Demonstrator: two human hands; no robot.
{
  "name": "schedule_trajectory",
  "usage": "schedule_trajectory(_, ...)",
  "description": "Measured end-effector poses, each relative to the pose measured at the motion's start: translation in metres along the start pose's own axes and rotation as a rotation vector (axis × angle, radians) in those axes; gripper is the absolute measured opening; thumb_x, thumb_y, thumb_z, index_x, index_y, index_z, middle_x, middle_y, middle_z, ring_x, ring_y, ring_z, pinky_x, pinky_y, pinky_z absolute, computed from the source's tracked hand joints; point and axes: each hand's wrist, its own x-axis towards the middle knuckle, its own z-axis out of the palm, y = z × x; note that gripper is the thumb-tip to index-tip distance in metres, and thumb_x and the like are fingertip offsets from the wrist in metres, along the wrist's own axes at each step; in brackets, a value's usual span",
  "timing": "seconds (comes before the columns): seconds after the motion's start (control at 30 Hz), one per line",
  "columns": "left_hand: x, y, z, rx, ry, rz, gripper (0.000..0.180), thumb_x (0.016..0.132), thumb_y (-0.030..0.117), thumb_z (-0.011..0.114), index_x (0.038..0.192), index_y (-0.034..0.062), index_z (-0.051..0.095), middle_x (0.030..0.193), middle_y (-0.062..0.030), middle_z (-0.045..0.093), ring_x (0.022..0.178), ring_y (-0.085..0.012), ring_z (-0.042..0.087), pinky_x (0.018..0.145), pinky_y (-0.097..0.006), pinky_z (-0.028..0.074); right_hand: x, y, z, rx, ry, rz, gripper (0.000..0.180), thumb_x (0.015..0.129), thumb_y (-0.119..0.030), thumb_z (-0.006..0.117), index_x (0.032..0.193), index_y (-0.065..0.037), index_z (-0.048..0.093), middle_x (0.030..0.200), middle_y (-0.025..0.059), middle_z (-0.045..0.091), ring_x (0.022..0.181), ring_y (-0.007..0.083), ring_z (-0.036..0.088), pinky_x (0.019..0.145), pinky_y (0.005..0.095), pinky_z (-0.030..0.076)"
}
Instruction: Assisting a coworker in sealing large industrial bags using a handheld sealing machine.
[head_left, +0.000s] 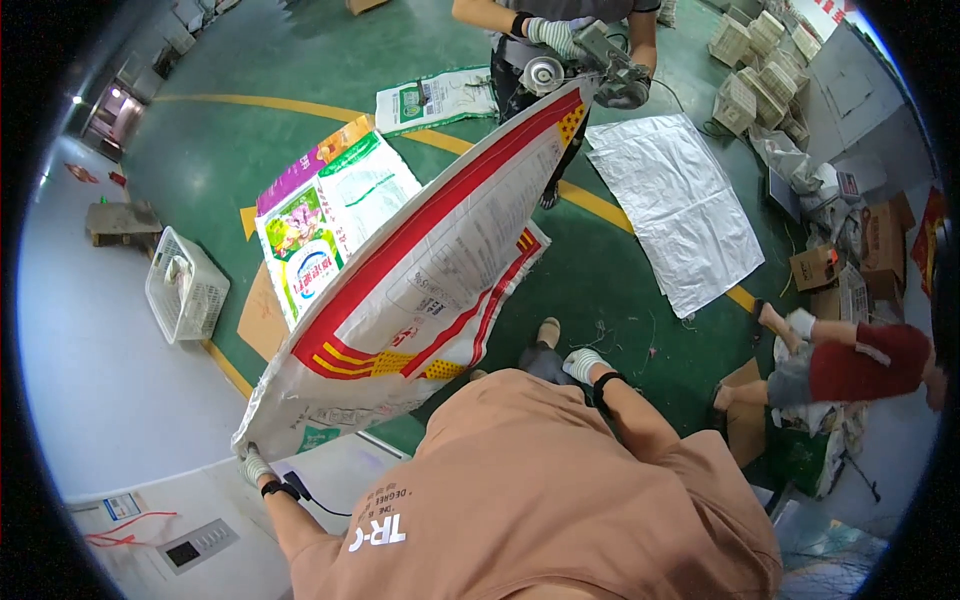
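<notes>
A large white woven sack [440,270] with red and yellow bands stretches diagonally in front of me. My left hand [256,466], in a striped work glove, is closed on its near left corner. At the far upper end, another person's gloved hand [553,37] holds a handheld bag sewing machine [600,62] against the sack's edge. My right hand [583,366], also gloved, hangs beside my leg, apart from the sack. It holds nothing that I can see, and its fingers look loosely extended.
Printed sacks [335,215] lie on the green floor at left, and plain white sacks [680,205] at right. A white plastic basket [190,290] stands left. Crates [765,85] and cardboard boxes [885,240] fill the right side. Another person in red [868,365] is at right.
</notes>
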Motion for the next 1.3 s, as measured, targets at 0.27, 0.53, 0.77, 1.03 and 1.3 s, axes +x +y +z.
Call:
schedule_trajectory(0.27,0.014,-0.012,0.001,0.099,-0.011,-0.066,0.055,0.082,0.031,0.079,0.126,0.0017,0.064,0.119,-0.0139,0.069,0.1,-0.0242,0.063,0.094,-0.036,0.048,0.002,0.002,-0.015,0.079,0.079,-0.083,0.03,0.092,-0.031,0.059,0.098,-0.004,0.071,0.1,0.0145,0.071,0.086,0.036,0.066,0.079,0.0448,0.054)
schedule_trajectory(0.53,0.016,-0.028,0.007,0.031,-0.083,-0.136,0.064,0.081,0.042,0.079,0.127,0.0008,0.063,0.12,-0.0144,0.069,0.103,-0.0246,0.062,0.094,-0.039,0.048,0.003,-0.001,-0.027,0.146,0.157,-0.143,0.03,0.091,-0.027,0.057,0.086,0.001,0.066,0.08,0.0192,0.062,0.065,0.0368,0.048,0.066,0.0463,0.046)
schedule_trajectory(0.77,0.014,-0.027,0.015,-0.12,-0.18,-0.011,0.059,0.085,0.032,0.077,0.134,0.0056,0.059,0.124,-0.012,0.066,0.104,-0.0234,0.062,0.093,-0.038,0.049,-0.001,-0.034,-0.05,0.021,0.083,-0.098,0.028,0.084,-0.03,0.059,0.102,-0.015,0.074,0.106,0.0147,0.071,0.101,0.0363,0.066,0.088,0.0411,0.053)
schedule_trajectory(1.03,-0.013,-0.04,0.031,-0.686,-0.276,-0.187,0.039,0.087,0.015,0.076,0.123,0.0043,0.065,0.11,-0.0072,0.07,0.089,-0.0204,0.064,0.075,-0.035,0.055,0.0,-0.073,-0.05,0.056,0.164,-0.234,0.028,0.09,-0.026,0.057,0.11,-0.013,0.072,0.116,0.0143,0.068,0.111,0.0311,0.063,0.097,0.0398,0.049)
schedule_trajectory(1.3,-0.029,-0.053,0.01,-0.637,-0.321,-0.161,0.042,0.088,0.013,0.075,0.127,0.0053,0.062,0.112,-0.0071,0.068,0.092,-0.0209,0.066,0.077,-0.035,0.056,0.025,-0.106,-0.093,0.613,0.335,-0.271,0.034,0.094,-0.027,0.063,0.119,-0.005,0.067,0.093,0.0098,0.072,0.071,0.0184,0.065,0.068,0.0362,0.052)
